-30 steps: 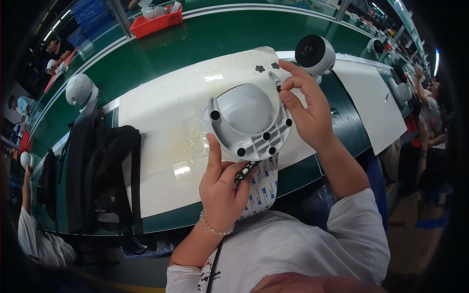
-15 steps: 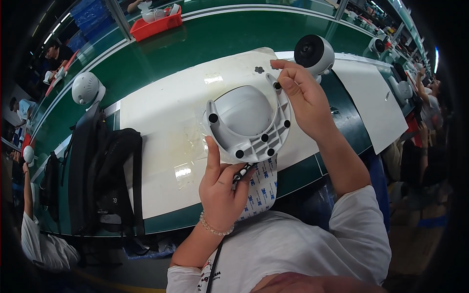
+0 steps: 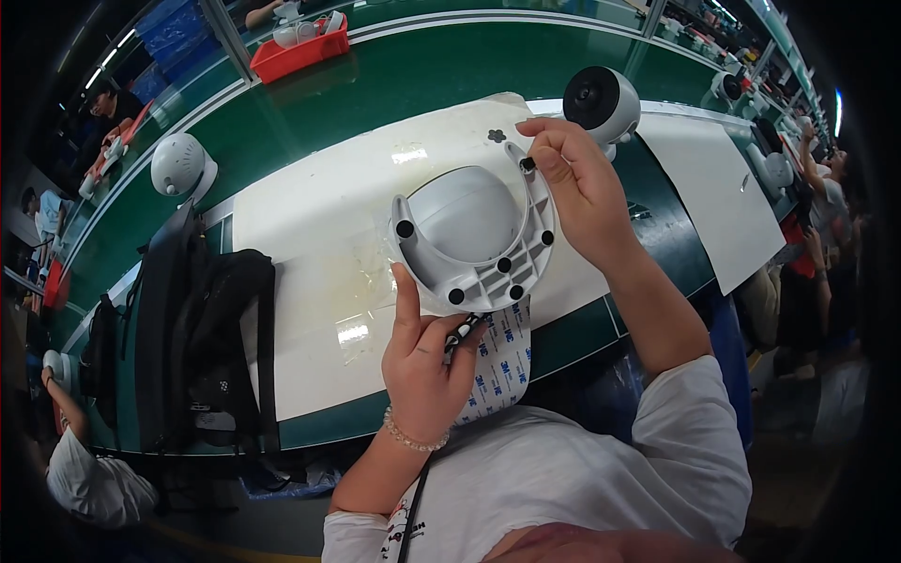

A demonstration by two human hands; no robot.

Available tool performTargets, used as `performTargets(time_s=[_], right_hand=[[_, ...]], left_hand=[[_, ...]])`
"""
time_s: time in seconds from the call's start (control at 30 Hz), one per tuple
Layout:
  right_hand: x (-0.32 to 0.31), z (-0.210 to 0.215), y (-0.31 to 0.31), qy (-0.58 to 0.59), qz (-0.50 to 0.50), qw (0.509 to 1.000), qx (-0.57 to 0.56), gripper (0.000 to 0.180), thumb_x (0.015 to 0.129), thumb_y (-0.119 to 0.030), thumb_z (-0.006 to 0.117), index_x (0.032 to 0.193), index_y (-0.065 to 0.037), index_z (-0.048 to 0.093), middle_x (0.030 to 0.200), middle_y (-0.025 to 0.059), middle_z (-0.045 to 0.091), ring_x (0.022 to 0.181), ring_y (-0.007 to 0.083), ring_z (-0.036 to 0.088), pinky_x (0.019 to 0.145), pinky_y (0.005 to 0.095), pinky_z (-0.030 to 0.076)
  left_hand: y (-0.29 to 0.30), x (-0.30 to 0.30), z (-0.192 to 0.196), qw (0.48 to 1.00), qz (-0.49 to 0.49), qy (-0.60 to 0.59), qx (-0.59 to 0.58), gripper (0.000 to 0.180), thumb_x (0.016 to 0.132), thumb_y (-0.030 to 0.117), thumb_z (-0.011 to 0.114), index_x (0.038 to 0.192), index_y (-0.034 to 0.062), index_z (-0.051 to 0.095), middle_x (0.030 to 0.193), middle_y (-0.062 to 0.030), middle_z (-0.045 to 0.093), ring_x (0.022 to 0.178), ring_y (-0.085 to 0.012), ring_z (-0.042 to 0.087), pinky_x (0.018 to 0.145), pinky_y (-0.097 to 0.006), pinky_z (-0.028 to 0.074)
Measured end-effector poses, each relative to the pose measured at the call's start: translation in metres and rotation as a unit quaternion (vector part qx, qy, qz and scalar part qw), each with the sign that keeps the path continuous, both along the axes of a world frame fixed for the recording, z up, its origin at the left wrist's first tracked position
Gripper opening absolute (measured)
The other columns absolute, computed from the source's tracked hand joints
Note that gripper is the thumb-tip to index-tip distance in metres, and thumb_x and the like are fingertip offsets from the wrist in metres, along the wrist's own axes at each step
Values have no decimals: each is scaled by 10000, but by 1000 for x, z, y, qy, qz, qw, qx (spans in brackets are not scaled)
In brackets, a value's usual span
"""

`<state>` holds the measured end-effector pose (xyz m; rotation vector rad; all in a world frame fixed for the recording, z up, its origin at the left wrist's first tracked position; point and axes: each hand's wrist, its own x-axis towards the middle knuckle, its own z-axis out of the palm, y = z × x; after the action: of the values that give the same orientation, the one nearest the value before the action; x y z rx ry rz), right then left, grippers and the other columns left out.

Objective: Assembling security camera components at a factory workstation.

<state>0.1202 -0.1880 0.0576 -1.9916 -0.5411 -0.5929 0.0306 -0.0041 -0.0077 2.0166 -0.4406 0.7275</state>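
Observation:
A white dome-shaped camera (image 3: 469,211) lies on the pale work sheet with its curved, ribbed base toward me. Several round black pads (image 3: 504,266) sit on that base. My right hand (image 3: 577,183) is at the far right tip of the base, thumb against it beside a black pad, fingers bent over the top. My left hand (image 3: 422,361) is by the near left edge, index finger stretched along the housing. Its other fingers close on an adhesive-pad sheet (image 3: 502,366), with printed white backing and a folded black part dotted white.
A black bag (image 3: 221,347) lies at the left of the bench. White cameras stand beyond it (image 3: 183,167) and at the far right (image 3: 603,101). A red bin (image 3: 300,52) with white parts is across the green belt. Another pale sheet (image 3: 709,192) lies right. Co-workers sit around.
My hands and the camera between them stay almost still. The white camera at the far left has shifted slightly right. At the left edge, a co-worker's arm has come lower.

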Motion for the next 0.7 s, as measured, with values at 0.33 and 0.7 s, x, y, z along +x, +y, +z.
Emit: performTargets(time_s=[0.33,0.7], right_hand=[[2,-4,-4,-166,-56,979,-101,114,852,-124,547,852,-11,525,1069,111,503,973,256,488,818,328,398],[1,0,0,-83,-23,996,-35,107,837,-99,552,839,2,517,1024,112,493,928,262,490,797,303,402]], left_hand=[[1,-1,2,1000,5,15,2,136,660,15,697,731,-20,586,1342,-270,311,546,-140,565,517,-231,466],[1,-1,2,1000,5,13,12,133,662,16,697,740,-18,595,1349,-258,309,556,-137,568,528,-236,471]])
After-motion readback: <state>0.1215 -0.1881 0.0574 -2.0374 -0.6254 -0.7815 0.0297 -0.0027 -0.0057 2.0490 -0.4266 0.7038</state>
